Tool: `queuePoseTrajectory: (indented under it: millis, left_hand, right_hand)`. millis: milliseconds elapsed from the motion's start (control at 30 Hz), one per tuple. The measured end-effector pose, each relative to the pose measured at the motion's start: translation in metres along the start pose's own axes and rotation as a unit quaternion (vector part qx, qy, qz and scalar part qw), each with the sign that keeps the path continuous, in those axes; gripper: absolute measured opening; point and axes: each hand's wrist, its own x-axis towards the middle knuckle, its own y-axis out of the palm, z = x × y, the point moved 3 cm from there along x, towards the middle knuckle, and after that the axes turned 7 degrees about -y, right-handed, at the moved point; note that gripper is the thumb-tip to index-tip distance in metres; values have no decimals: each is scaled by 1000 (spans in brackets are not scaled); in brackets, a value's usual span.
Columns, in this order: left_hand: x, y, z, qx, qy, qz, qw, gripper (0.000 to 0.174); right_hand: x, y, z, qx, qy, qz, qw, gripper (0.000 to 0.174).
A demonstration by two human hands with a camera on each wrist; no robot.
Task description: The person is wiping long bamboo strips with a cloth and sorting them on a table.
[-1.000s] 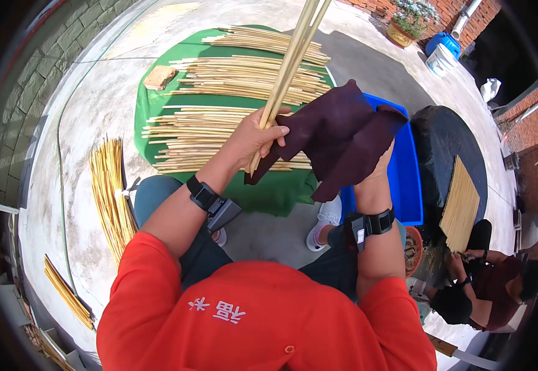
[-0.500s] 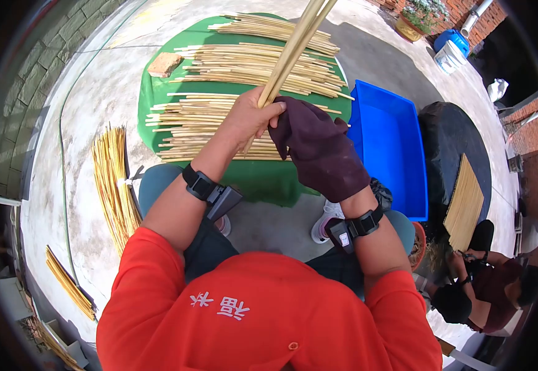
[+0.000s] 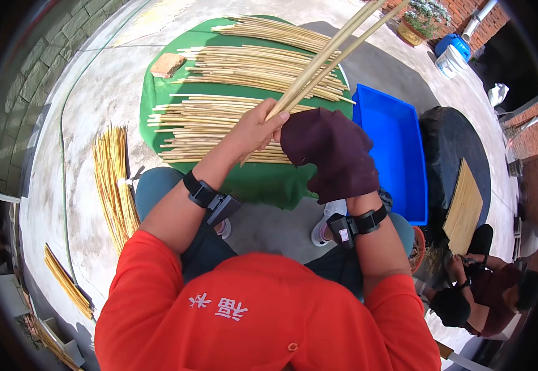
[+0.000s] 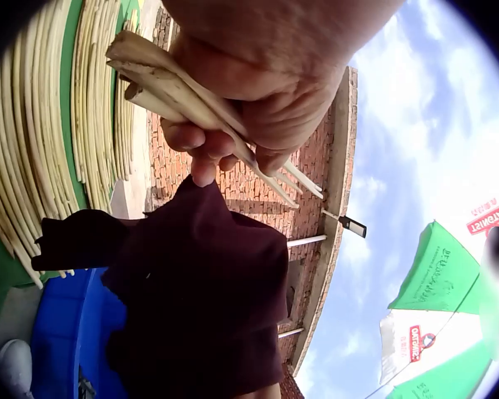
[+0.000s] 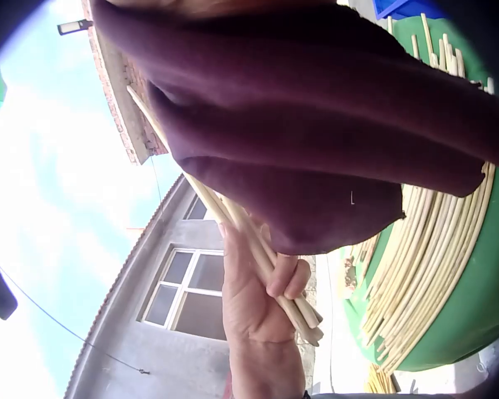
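Observation:
In the head view my left hand (image 3: 256, 130) grips a few long, pale plant stalks (image 3: 309, 77), which slant up toward the far right. The left wrist view shows its fingers curled round the stalks (image 4: 179, 87) near their thick ends, a fingertip right at a peak of the dark maroon cloth (image 4: 204, 283). That cloth (image 3: 334, 148) drapes over my right hand, hiding it from the head view; only the wrist shows below. In the right wrist view the cloth (image 5: 316, 150) hangs in folds next to the left hand (image 5: 262, 291). I cannot tell how the right fingers lie.
Rows of similar stalks (image 3: 219, 114) lie on a green sheet (image 3: 253, 182) with a brick (image 3: 167, 65). To the right are a blue tub (image 3: 399, 173), a black-covered round surface (image 3: 448, 136), and a seated person (image 3: 485, 290). Yellow stalk bundles (image 3: 113, 179) lie at left.
The maroon cloth has gone from hanging spread out to being draped over the right hand. That hand has come closer to the left one, and the stalks now lean further right.

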Motion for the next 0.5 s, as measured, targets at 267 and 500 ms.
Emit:
queuePoseTrajectory:
  millis: [267, 500]
  left_hand:
    - [-5, 43, 37, -84, -95, 214, 969, 21]
    - [-3, 56, 43, -185, -116, 264, 940, 20]
  right_hand:
    - [-32, 91, -31, 724, 128, -128, 666, 17]
    - [-37, 33, -20, 1, 15, -164, 986, 26]
